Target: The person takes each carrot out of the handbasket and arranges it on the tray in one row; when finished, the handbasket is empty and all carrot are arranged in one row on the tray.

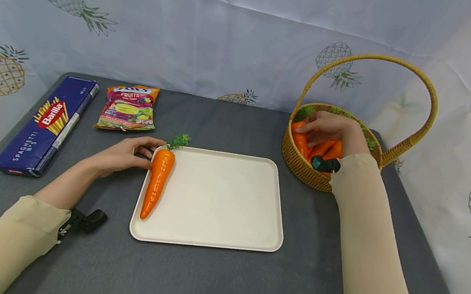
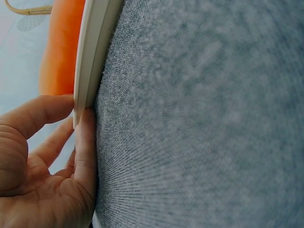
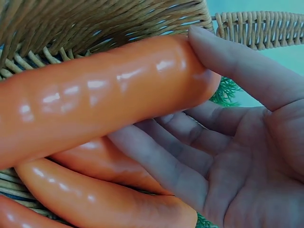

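The left hand pinches the left rim of a cream tray; in the left wrist view its thumb lies over the rim and a finger under it. One orange carrot with a green top lies along the tray's left side, close to that hand. Inside the wicker basket, the right hand grips the thick end of a carrot, thumb on one side and fingers beneath. Other carrots lie under it in the basket.
A blue spaghetti box lies at the left of the grey table, beside a colourful candy bag. The basket's tall handle arches above the right forearm. A pineapple-print cloth hangs behind the table.
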`<action>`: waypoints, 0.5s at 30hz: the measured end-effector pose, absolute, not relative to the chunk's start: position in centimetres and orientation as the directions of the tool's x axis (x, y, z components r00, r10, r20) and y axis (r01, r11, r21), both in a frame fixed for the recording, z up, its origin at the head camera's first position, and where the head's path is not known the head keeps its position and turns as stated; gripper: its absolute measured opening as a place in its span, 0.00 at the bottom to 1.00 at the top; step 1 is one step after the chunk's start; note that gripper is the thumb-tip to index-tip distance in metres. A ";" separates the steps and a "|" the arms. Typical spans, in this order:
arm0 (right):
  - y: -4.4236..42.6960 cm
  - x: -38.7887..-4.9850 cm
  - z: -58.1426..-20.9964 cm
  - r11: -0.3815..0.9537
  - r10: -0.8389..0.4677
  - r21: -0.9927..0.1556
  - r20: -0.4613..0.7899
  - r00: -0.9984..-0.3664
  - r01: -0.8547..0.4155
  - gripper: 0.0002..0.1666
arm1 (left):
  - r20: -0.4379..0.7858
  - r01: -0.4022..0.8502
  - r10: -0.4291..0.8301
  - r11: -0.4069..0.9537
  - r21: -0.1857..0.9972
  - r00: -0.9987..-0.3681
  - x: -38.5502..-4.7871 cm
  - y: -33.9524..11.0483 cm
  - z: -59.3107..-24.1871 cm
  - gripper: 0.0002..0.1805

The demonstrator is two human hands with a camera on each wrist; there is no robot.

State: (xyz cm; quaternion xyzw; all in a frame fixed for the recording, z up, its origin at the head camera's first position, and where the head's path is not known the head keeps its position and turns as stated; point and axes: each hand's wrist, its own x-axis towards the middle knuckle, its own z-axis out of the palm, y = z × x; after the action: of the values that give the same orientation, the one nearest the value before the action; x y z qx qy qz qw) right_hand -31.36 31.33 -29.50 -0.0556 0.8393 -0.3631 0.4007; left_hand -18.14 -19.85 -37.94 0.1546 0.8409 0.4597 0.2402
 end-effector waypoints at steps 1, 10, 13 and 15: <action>31.4 -31.3 -29.5 0.729 -0.380 -0.655 -0.628 -0.679 0.198 0.45 | -0.260 0.043 0.483 0.530 0.847 -0.836 -18.2 -19.9 -38.0 0.36; 32.8 -30.6 -27.7 0.568 -0.293 -0.752 -0.565 -0.771 0.335 0.54 | -0.264 0.038 0.480 0.533 0.845 -0.837 -18.2 -20.0 -38.1 0.36; 33.2 -30.3 -26.6 0.436 -0.287 -0.815 -0.528 -0.799 0.381 0.54 | -0.264 0.039 0.480 0.532 0.846 -0.837 -18.3 -20.0 -38.1 0.36; 33.4 -30.0 -25.9 0.344 -0.306 -0.856 -0.491 -0.816 0.386 0.53 | -0.262 0.040 0.478 0.533 0.845 -0.838 -18.2 -20.0 -38.1 0.36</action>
State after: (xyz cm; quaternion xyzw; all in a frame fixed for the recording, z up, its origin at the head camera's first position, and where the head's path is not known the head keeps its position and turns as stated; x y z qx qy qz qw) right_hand -30.04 33.40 -25.90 0.0264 0.7620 -0.5720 0.3023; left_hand -18.23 -20.04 -38.12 0.1538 0.8423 0.4579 0.2391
